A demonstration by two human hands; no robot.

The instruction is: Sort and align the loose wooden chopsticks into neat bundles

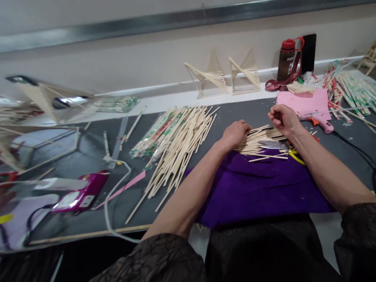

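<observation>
Seeing loose sticks (255,141) heaped along the far edge of the purple cloth (264,188), between left hand (236,134) and right hand (284,118), probably for easy reach, with scissors (274,145) on top, likely parked handy. Got the left curled over one end, the right apart, fingertips bunched near the other; can't really tell if holding anything, bit blurry.

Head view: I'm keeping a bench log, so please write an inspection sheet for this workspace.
Surface: gray tabletop; purple cloth at the near side.
Job's things: smaller stick pile, with yellow-handled scissors on it.
Clutter: larger stick pile, wrapped sticks, magenta device.
Hands: left hand at the smaller stick pile; right hand raised, curled, contents unclear.
Cables: white cable, left; black cord from pink glue gun, right.
Surroundings: two stick models and red-capped bottle near the wall.
</observation>
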